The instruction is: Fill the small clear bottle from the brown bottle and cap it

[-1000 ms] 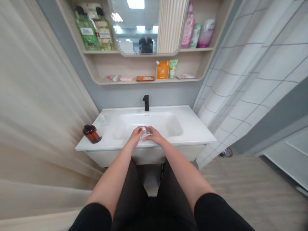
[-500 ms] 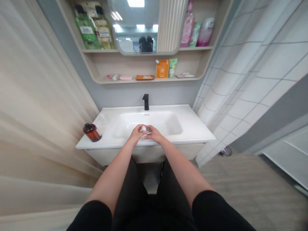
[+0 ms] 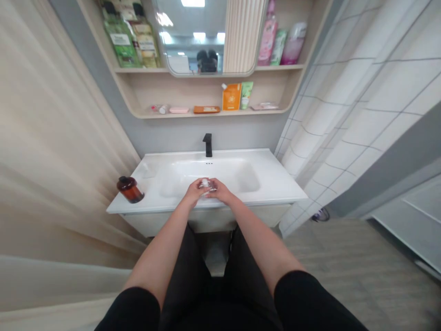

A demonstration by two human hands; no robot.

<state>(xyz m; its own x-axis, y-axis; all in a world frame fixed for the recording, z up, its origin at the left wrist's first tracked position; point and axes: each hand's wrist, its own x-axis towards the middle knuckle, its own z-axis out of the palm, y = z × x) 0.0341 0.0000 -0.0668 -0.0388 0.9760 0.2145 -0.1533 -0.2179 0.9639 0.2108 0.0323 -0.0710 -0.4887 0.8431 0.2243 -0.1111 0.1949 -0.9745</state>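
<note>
Over the front rim of the white sink [image 3: 237, 177], my left hand [image 3: 194, 189] and my right hand [image 3: 220, 191] meet around a small clear bottle with a white cap [image 3: 206, 183]. The fingers of both hands are curled onto it, the left ones near the cap and the right ones along its clear side. Much of the bottle is hidden by the fingers, so its full shape does not show. Behind the hands, at the back of the sink, stands a black faucet [image 3: 207, 145].
A brown bottle with a black cap [image 3: 130, 189] stands on the counter's left end. Above, a wall shelf [image 3: 213, 115] holds an orange pouch [image 3: 231, 97], a green tube [image 3: 245, 95] and several bottles around a mirror [image 3: 196, 37]. Curtains hang at both sides.
The clear bottle has turned slightly between my hands, and more of its side shows. The whole view has shifted a little; the hands stay over the sink's front rim.
</note>
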